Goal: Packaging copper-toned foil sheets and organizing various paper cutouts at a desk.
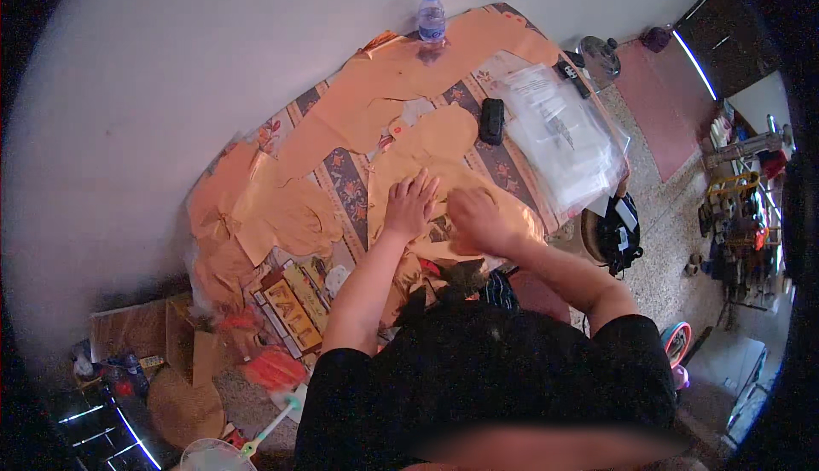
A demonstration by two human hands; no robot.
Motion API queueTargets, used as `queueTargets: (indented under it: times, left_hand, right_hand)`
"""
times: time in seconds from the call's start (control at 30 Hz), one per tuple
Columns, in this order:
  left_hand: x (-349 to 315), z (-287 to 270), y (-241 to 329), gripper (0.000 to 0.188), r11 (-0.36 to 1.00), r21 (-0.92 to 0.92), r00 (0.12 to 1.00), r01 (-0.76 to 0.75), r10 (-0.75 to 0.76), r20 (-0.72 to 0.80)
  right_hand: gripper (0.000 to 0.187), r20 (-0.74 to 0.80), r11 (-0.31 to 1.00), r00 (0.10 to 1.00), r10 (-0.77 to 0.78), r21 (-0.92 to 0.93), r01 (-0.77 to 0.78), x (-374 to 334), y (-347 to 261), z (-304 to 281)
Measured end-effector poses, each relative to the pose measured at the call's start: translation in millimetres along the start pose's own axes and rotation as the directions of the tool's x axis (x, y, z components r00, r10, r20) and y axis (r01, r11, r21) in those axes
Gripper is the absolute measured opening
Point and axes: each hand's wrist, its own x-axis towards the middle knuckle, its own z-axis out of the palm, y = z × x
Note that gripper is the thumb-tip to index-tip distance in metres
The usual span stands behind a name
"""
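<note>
Along the near side of a bench with a dark-striped, floral-printed top (346,188), I have a shiny, orange-gold sheet of thin paper or foil (444,154) lying under both hands, its rounded end pointing away from me. My left hand (411,206) rests palm down on it, fingers stretched out and slightly parted; my right hand (479,218) is curled over the sheet just beside it, and I cannot tell whether those fingers hold anything. I judge the sheet to be very light and limp, with almost no stiffness, so it should crease, slide or lift at a careless sweep. Its gloss suggests a slick face that calls for broad, flat pressure rather than fingertip poking, and the dark gaps near my fingers, perhaps cutouts, look like the likeliest places to tear. I would pin it with the flat left palm and pinch it at the plain rounded end, well away from those gaps, using both hands for any lift. The loose, crumpled orange-gold sheets (294,215) to the left show how readily such material wrinkles, so I would keep my grip gentle.
</note>
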Motion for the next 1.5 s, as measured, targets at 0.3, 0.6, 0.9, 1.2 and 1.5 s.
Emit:
queueTargets:
  times: [0.3, 0.6, 0.9, 1.2, 1.5]
  left_hand:
    - [4, 3, -1, 0.050, 0.998, -0.052, 0.999, 0.036, -0.037, -0.019]
    - [26, 4, -17, 0.039, 0.903, -0.403, 0.982, 0.149, -0.182, -0.043]
    - [40, 6, -7, 0.040, 0.993, -0.115, 0.996, 0.034, -0.042, -0.074]
    - [36, 10, -6, 0.047, 0.994, -0.098, 0.997, 0.050, -0.056, -0.058]
    - [36, 7, -7, 0.050, 0.993, -0.113, 0.999, 0.044, -0.046, -0.014]
  right_hand:
    - [0.082, -0.075, 0.983, 0.985, -0.154, -0.110, 0.145, -28, -17, 56]
    - [0.081, -0.016, 0.980, 0.992, -0.127, -0.158, 0.122, -27, -20, 55]
    - [0.082, -0.019, 0.978, 0.992, -0.121, -0.174, 0.116, -28, -21, 55]
    - [0.055, -0.176, 0.922, 0.972, 0.157, 0.378, -0.080, -28, 23, 0]
    - [0.023, -0.187, 0.923, 0.918, 0.350, -0.102, -0.372, -43, 68, 7]
